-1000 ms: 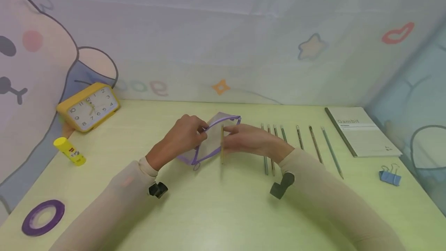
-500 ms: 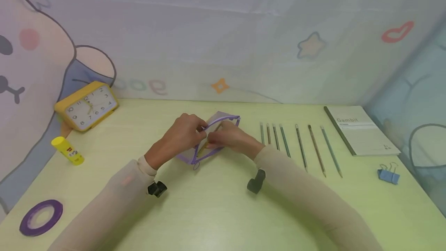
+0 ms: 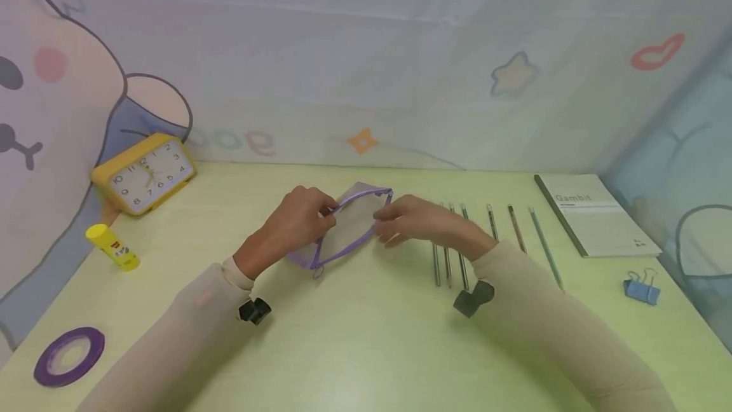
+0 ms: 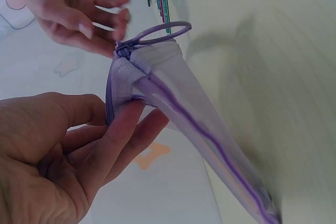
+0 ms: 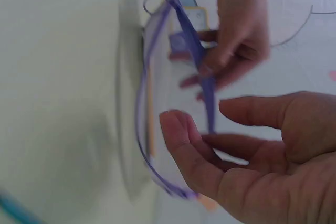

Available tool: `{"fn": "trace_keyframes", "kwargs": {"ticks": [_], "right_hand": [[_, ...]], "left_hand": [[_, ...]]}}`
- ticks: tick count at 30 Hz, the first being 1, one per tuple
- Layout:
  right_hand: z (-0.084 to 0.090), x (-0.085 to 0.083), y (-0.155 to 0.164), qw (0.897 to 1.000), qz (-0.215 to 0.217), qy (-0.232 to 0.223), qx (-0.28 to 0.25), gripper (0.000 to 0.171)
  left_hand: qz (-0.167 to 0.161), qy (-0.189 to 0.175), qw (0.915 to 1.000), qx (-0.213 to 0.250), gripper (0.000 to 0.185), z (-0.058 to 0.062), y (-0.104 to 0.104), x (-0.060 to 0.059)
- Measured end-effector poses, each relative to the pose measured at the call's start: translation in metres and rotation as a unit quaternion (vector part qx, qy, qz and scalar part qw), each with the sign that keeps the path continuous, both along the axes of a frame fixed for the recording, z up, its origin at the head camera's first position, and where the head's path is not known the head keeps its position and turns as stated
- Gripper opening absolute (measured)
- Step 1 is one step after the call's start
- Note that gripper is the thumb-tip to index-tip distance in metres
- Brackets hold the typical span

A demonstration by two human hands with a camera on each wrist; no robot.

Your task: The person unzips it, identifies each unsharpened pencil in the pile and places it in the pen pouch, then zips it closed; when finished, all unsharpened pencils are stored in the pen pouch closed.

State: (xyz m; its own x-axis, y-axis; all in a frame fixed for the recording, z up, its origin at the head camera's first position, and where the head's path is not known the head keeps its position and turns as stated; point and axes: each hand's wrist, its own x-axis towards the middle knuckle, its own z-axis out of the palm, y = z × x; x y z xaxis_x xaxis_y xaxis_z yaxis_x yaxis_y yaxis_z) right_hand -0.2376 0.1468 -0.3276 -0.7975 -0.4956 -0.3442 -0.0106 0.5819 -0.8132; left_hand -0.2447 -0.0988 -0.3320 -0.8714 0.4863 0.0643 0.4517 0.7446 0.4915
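A translucent pencil pouch (image 3: 356,224) with purple zip edging lies mid-table, its mouth spread wide. My left hand (image 3: 290,224) pinches the far-left edge of that mouth between thumb and fingers; the left wrist view shows the fingers at the pouch's purple trim (image 4: 184,111). Through the pouch's side, a yellowish pencil (image 5: 151,108) shows in the right wrist view. Just off the pouch's right end, my right hand (image 3: 426,224) holds nothing, its fingers loosely bent and apart. Several pencils (image 3: 437,266) lie in a row beneath and beyond the right forearm, partly covered by it.
At the right are a notebook (image 3: 606,218) and a blue binder clip (image 3: 642,291). A yellow alarm clock (image 3: 150,177), a yellow glue stick (image 3: 114,248) and a purple tape roll (image 3: 43,369) sit along the left. A printed cloth (image 3: 343,68) hangs behind the table.
My right hand brought a yellow pencil to the pouch, reached inside with it, then came back out to the right without it. My left hand kept its grip on the pouch edge.
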Motion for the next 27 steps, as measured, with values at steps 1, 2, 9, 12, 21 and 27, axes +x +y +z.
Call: {"fn": "trace_keyframes", "kwargs": {"ticks": [1,2,9,12,21,27], "right_hand": [[0.006,0.001,0.009,1.0,0.006,0.007,0.002,0.055],[0.012,0.003,0.017,1.0,0.009,0.016,0.01,0.051],[0.022,0.004,0.059,0.974,-0.039,0.157,0.158,0.042],[0.01,0.005,0.07,0.957,-0.05,0.199,0.205,0.04],[-0.026,0.007,0.083,0.944,-0.06,0.186,0.265,0.035],[-0.034,0.008,0.078,0.94,-0.014,0.185,0.287,0.016]], "left_hand": [[0.0,-0.001,1.0,0.001,0.033,0.001,0.0,0.0],[0.001,-0.001,1.0,0.003,0.033,0.001,0.0,0.0],[0.004,-0.014,0.9998,0.015,0.034,0.001,0.0,-0.001],[0.005,-0.016,0.9997,0.017,0.034,0.0,0.0,-0.002],[0.005,-0.008,0.9999,0.009,0.035,-0.002,-0.001,-0.003],[0.002,-0.005,1.0,0.006,0.034,-0.002,0.001,-0.003]]}}
